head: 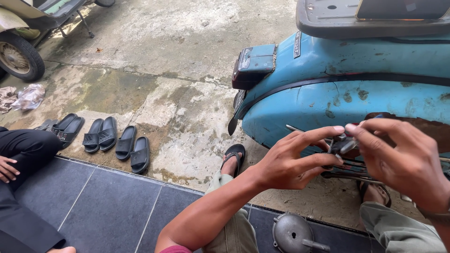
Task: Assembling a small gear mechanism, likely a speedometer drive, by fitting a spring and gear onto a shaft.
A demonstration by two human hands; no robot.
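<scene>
Both hands [290, 159] [403, 159] pinch small metal part [342, 144].

Daylight, bright but soft, prob. overcast or open shade; no hard shadows on the concrete yard [178, 56]. Top of frame is brightest, concrete almost washed out up there. Dark tiled step [108, 206] near me reads dimmer, w/ a faint sheen. Mild glare on the blue scooter body [337, 100] and its tail light [253, 63]. My left hand [293, 161] and right hand [398, 159] are fairly sharp; the small metal part [344, 144] between my fingertips is slightly soft, maybe motion blur, can't tell. Wide lens: edges bend, corners stretch, esp. the wheel [16, 56] top left.
</scene>
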